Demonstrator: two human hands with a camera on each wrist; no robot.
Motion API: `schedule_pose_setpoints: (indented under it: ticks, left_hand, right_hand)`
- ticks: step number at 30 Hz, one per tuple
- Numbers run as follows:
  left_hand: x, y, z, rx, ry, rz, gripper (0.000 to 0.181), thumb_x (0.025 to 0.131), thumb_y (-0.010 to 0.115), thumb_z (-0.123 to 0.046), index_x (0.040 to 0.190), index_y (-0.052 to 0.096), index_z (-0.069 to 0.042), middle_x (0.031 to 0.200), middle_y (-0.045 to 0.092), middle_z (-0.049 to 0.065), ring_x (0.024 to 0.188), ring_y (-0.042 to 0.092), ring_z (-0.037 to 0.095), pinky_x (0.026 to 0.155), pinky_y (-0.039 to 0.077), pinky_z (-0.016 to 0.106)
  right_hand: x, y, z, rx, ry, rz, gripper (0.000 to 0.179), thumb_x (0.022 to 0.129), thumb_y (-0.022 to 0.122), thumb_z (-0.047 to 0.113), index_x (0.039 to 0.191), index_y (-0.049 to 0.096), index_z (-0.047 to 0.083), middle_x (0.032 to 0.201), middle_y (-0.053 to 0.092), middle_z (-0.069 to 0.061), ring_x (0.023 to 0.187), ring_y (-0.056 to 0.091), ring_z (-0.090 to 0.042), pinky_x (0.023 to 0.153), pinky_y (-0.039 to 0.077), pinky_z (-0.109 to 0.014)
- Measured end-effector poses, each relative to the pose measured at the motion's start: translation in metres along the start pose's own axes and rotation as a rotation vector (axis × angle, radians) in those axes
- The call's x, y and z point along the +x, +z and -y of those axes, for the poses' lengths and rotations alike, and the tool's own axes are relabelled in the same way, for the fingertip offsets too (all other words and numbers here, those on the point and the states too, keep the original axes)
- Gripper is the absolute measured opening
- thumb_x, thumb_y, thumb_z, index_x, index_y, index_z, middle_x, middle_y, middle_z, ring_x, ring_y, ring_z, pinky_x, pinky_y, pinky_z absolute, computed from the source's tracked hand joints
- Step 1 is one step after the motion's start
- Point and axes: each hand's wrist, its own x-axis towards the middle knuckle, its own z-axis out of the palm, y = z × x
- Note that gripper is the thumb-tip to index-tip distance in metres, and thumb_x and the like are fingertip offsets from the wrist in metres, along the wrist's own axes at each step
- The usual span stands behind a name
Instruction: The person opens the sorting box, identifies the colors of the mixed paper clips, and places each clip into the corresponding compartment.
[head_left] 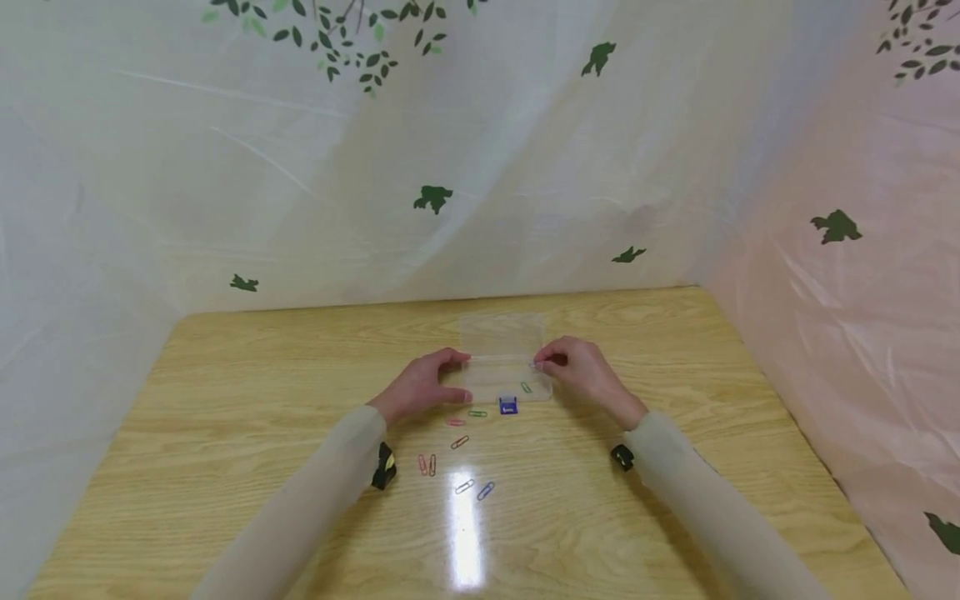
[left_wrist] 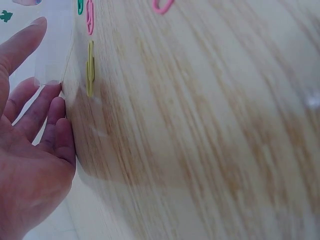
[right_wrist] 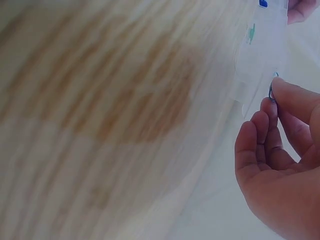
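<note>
A clear plastic box [head_left: 491,383] lies at mid-table, its transparent lid [head_left: 502,335] folded back. My left hand [head_left: 420,387] holds the box's left end, thumb by the front corner and index finger by the back one. Over the box's right end, my right hand [head_left: 588,375] pinches a bluish paper clip [right_wrist: 271,91] between thumb and fingertip. One green paper clip [head_left: 527,387] lies inside the box. A blue label or latch [head_left: 508,407] shows at the front edge. In the left wrist view, a yellow paper clip [left_wrist: 90,70] lies near the left fingers.
Loose paper clips lie in front of the box: a green one [head_left: 477,414], a pink one [head_left: 455,422], several reddish ones [head_left: 460,442], a pale one [head_left: 465,487] and a blue one [head_left: 486,491]. White sheeting [head_left: 300,208] with leaf prints stands behind the wooden table [head_left: 262,400].
</note>
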Motion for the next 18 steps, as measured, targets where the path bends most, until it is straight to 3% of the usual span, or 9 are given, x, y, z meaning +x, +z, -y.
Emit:
schedule_pose_setpoints:
  ticks: [11, 18]
  left_hand:
    - [0.0018, -0.0018, 0.0013, -0.005, 0.001, -0.005, 0.066, 0.089, 0.084, -0.025, 0.147, 0.055, -0.014, 0.149, 0.056, 0.008, 0.140, 0.049, 0.028, 0.119, 0.036, 0.045]
    - [0.0034, -0.0010, 0.0052, -0.018, 0.032, -0.001, 0.063, 0.090, 0.083, -0.023, 0.146, 0.056, -0.012, 0.146, 0.058, 0.009, 0.139, 0.050, 0.030, 0.119, 0.037, 0.046]
  right_hand:
    - [0.0016, -0.0004, 0.0025, -0.009, -0.012, -0.004, 0.010, 0.098, 0.070, 0.004, 0.105, 0.077, 0.006, 0.105, 0.071, -0.009, 0.094, 0.063, -0.022, 0.083, 0.055, -0.040]
    - [-0.0013, -0.0012, -0.0034, -0.025, -0.056, -0.054, 0.013, 0.097, 0.074, 0.010, 0.108, 0.078, 0.005, 0.106, 0.073, -0.009, 0.096, 0.066, -0.023, 0.086, 0.057, -0.042]
